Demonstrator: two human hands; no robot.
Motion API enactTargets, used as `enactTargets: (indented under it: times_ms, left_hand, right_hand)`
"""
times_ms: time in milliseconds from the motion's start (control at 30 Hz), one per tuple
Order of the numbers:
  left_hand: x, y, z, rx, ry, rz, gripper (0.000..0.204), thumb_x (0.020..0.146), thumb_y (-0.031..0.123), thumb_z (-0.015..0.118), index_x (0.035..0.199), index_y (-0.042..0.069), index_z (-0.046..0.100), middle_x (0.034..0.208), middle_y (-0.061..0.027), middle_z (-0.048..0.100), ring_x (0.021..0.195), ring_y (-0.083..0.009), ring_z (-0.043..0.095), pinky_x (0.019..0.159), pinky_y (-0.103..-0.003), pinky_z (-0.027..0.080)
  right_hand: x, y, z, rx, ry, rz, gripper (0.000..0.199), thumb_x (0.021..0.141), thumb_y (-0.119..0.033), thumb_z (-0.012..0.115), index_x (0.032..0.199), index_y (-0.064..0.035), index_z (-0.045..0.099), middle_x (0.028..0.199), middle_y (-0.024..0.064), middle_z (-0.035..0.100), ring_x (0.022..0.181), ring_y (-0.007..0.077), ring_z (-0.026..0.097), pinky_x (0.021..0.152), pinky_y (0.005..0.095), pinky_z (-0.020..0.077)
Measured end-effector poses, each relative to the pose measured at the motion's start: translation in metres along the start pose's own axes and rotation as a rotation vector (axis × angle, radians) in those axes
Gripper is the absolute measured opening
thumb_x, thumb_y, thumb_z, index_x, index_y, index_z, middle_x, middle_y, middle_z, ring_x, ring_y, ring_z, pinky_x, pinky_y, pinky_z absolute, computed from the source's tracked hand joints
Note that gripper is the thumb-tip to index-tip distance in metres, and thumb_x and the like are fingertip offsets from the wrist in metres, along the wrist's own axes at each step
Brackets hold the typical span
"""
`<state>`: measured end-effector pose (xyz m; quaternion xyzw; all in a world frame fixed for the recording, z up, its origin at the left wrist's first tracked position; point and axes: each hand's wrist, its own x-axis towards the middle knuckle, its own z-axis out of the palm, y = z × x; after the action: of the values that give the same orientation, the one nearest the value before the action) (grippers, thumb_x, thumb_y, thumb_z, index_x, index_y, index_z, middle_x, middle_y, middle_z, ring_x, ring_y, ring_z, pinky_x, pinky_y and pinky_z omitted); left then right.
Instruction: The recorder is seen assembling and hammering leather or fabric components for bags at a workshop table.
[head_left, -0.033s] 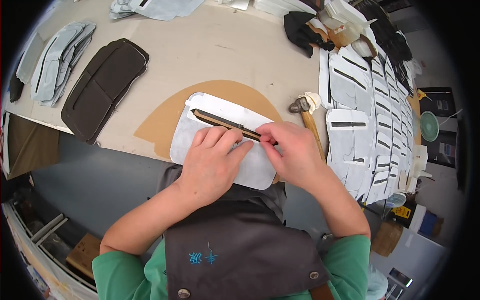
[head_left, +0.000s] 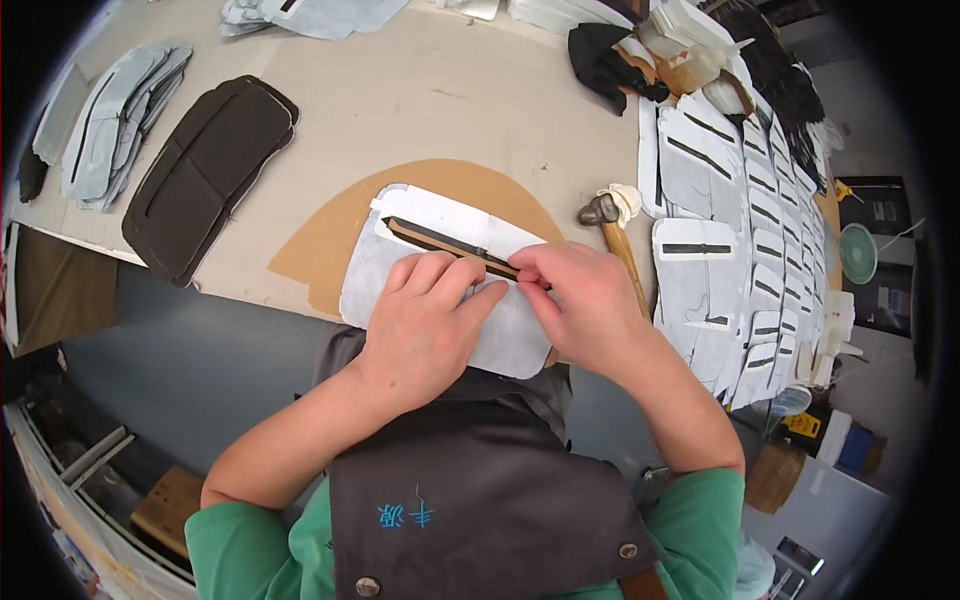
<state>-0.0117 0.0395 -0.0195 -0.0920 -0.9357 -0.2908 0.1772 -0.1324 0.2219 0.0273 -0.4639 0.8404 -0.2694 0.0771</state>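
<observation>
The grey panel (head_left: 508, 345) lies on a tan cardboard sheet (head_left: 310, 250) at the near edge of the desk (head_left: 400, 100), its lower edge by the person's lap. Across its white backing patch (head_left: 425, 208) runs a slanting dark strip (head_left: 450, 241) with a narrow tan band along it; whether that band is tape or cardboard seen through a slot, I cannot tell.

The left hand (head_left: 420, 325) rests on the panel with fingers bent beside the strip, apparently steadying it; whether its fingertips grip anything is unclear. The right hand (head_left: 580, 300) is pinched, thumb and forefinger closed on the strip's right end.

The work looks partway along: the strip is in place along the patch, but its right end is being handled and the tan band shows. By comparison, the panels (head_left: 698, 255) spread at the right have plain dark strips and look further along. A hammer (head_left: 624, 260) lies between them and the right hand, untouched. A dark brown panel (head_left: 205, 180) lies at the left.
</observation>
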Motion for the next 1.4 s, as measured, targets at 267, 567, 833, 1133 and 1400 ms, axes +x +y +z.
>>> enactTargets:
  times_ms: [267, 567, 833, 1133, 1400]
  left_hand:
    - [0.0, -0.001, 0.006, -0.02, 0.074, 0.0, 0.041, 0.075, 0.0, 0.069, 0.114, 0.011, 0.076, 0.11, -0.002, 0.062, 0.103, -0.0243, 0.058, 0.091, -0.039, 0.044]
    - [0.0, -0.001, 0.007, -0.022, 0.065, -0.013, 0.039, 0.076, 0.002, 0.071, 0.113, 0.012, 0.077, 0.107, -0.0009, 0.061, 0.102, -0.0219, 0.058, 0.091, -0.038, 0.044]
    - [0.001, -0.003, 0.007, 0.015, 0.081, 0.01, 0.038, 0.076, 0.001, 0.07, 0.111, 0.012, 0.076, 0.107, -0.0008, 0.062, 0.102, -0.0215, 0.058, 0.091, -0.038, 0.045]
    - [-0.002, -0.001, 0.007, 0.034, 0.04, -0.002, 0.038, 0.076, 0.003, 0.071, 0.112, 0.012, 0.076, 0.113, -0.0025, 0.062, 0.105, -0.0226, 0.059, 0.091, -0.038, 0.045]
    - [-0.001, -0.001, 0.007, 0.062, 0.033, 0.007, 0.038, 0.076, 0.004, 0.07, 0.113, 0.012, 0.076, 0.117, -0.001, 0.062, 0.104, -0.0217, 0.058, 0.092, -0.037, 0.045]
  right_hand:
    - [0.01, -0.016, 0.006, -0.371, -0.145, -0.141, 0.017, 0.076, -0.005, 0.071, 0.089, -0.0054, 0.06, 0.083, 0.0103, 0.069, 0.082, 0.0278, 0.071, 0.071, 0.0401, 0.0571]
    - [0.013, -0.005, -0.001, -0.018, -0.061, -0.004, 0.01, 0.086, -0.005, 0.07, 0.096, -0.0029, 0.068, 0.081, 0.0154, 0.07, 0.075, 0.0368, 0.07, 0.068, 0.0443, 0.0559]
    - [0.017, -0.011, 0.006, -0.32, -0.119, -0.172, 0.021, 0.079, 0.001, 0.073, 0.099, -0.0051, 0.071, 0.081, 0.0109, 0.07, 0.071, 0.0326, 0.069, 0.063, 0.0406, 0.055]
    - [0.018, 0.006, 0.003, 0.132, -0.118, 0.084, 0.021, 0.077, 0.006, 0.071, 0.097, -0.0017, 0.07, 0.08, 0.0052, 0.07, 0.068, 0.0182, 0.068, 0.063, 0.0318, 0.0558]
    - [0.004, 0.026, -0.003, 0.423, -0.137, 0.205, 0.026, 0.087, 0.006, 0.067, 0.111, -0.0018, 0.073, 0.092, 0.0016, 0.075, 0.078, 0.0072, 0.065, 0.067, 0.0244, 0.0524]
